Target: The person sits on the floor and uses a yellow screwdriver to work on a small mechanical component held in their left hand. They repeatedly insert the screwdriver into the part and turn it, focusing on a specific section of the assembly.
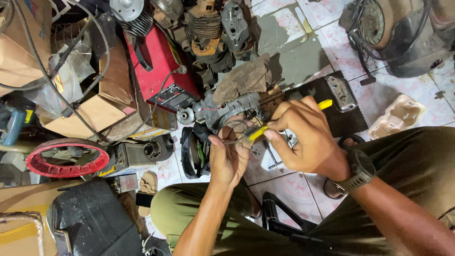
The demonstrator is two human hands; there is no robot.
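Screwdriver (265, 130) btwn both hands (303, 137)

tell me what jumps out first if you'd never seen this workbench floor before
In the middle, the right hand grips a yellow-handled tool against a thin wire pinched by the left hand, just in front of a grey engine part. A red machine lies above them, and a red ring sits at the left among cardboard boxes.
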